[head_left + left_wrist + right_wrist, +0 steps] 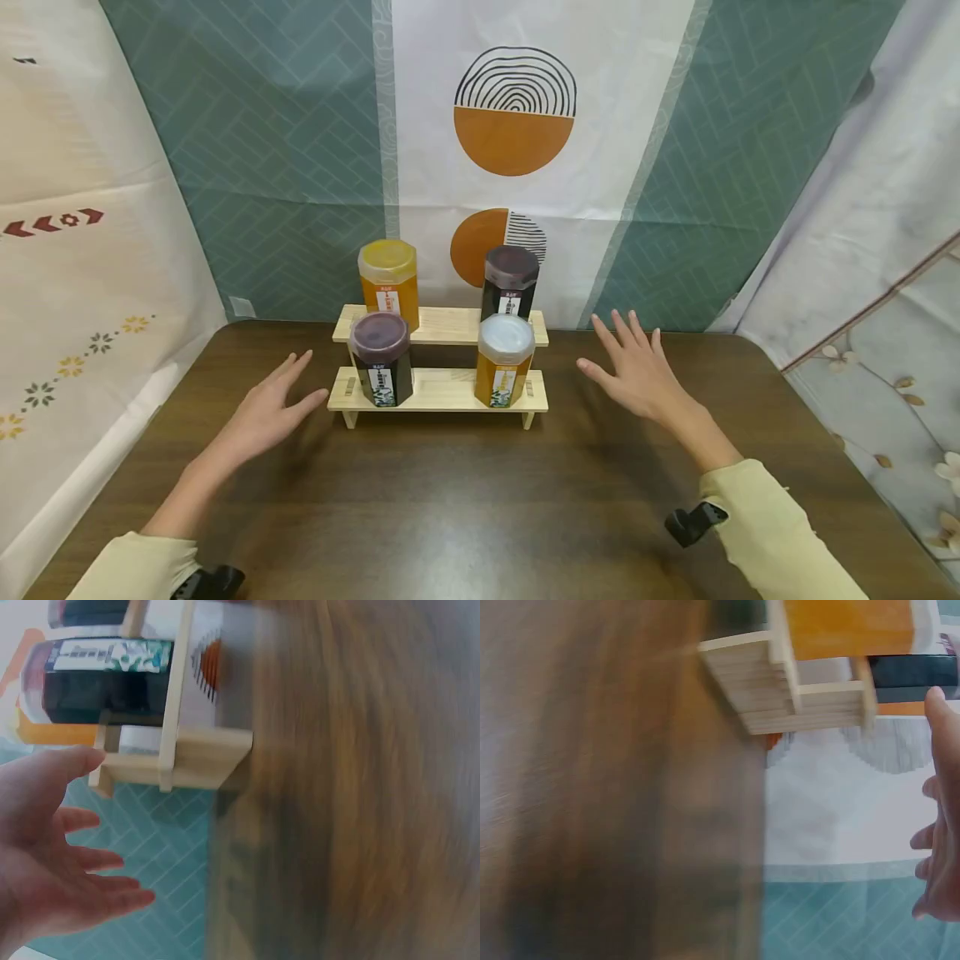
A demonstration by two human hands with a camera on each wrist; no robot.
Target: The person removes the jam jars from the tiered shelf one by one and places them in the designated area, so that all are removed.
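Observation:
A two-tier wooden rack (442,390) stands at the back of the table. On its lower tier are a dark jar with a purple lid (382,358) at left and an amber jar with a whitish lid (505,360) at right. The upper tier bears an amber jar with a yellow lid (388,283) at left and a dark jar (510,282) at right. My left hand (264,410) hovers left of the rack, fingers extended, holding nothing. To the rack's right, my right hand (636,371) is held with its fingers spread, touching nothing. Both wrist views show the rack's ends beside the hands.
The brown table (450,500) stretches in front of the rack. Behind it hangs a green and white patterned cloth (300,150). Pale cloths hang at the left (90,275) and the right (877,258).

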